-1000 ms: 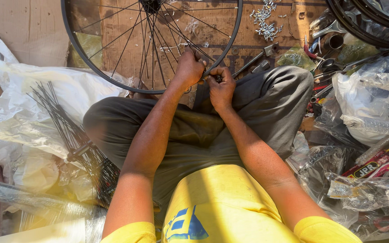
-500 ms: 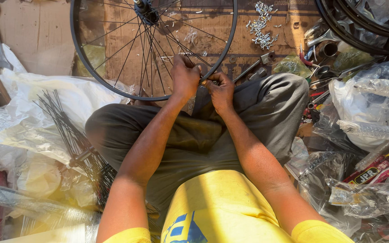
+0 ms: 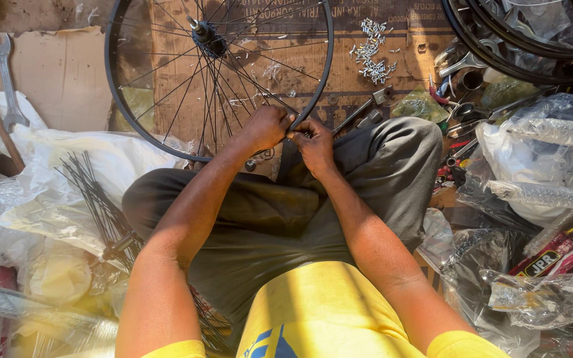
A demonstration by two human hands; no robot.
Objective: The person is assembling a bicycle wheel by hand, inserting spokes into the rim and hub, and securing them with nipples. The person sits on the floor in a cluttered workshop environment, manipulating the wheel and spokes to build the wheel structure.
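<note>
Pinching the wheel rim [image 3: 313, 99] at its near edge, left hand [image 3: 268, 127] and right hand [image 3: 314, 140] grip closed.

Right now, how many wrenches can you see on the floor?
1 for sure: a wrench lies on the cardboard at top left, far from both hands. More may hide in the tool pile at right.

Yellow short-sleeved shirt, blue print; dark grey trousers.
</note>
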